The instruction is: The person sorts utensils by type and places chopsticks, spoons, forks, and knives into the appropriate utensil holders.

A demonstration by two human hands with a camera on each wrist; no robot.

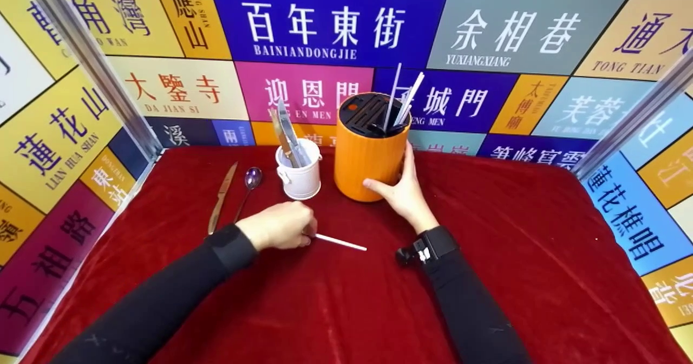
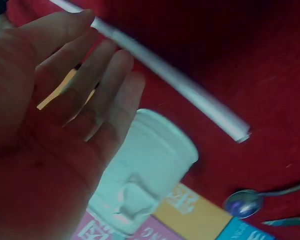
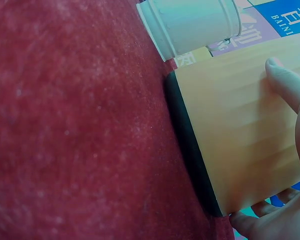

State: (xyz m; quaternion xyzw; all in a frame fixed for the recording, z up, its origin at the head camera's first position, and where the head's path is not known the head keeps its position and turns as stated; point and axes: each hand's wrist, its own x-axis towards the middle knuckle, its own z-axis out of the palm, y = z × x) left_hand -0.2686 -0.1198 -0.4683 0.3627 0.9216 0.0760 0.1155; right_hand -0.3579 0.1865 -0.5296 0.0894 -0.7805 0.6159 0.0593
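Observation:
In the head view my left hand (image 1: 284, 226) is low over the cloth, pinching a slim pale chopstick (image 1: 342, 242) whose free end points right. The left wrist view shows the thumb and index fingertips at the chopstick (image 2: 182, 87); the other fingers lie fairly straight. My right hand (image 1: 405, 193) grips the lower right side of an orange knife block (image 1: 360, 163), thumb across its front. Several thin sticks (image 1: 411, 98) rise from the block's black slotted top. In the right wrist view the block (image 3: 240, 135) stands on its dark base; part of the hand is cut off.
Left of the block stands a small white bucket (image 1: 302, 180) with knives (image 1: 289, 134) upright in it. A knife (image 1: 222, 196) and a spoon (image 1: 252, 180) lie farther left on the red cloth (image 1: 325, 310). Printed panels (image 1: 325, 23) rise behind the table.

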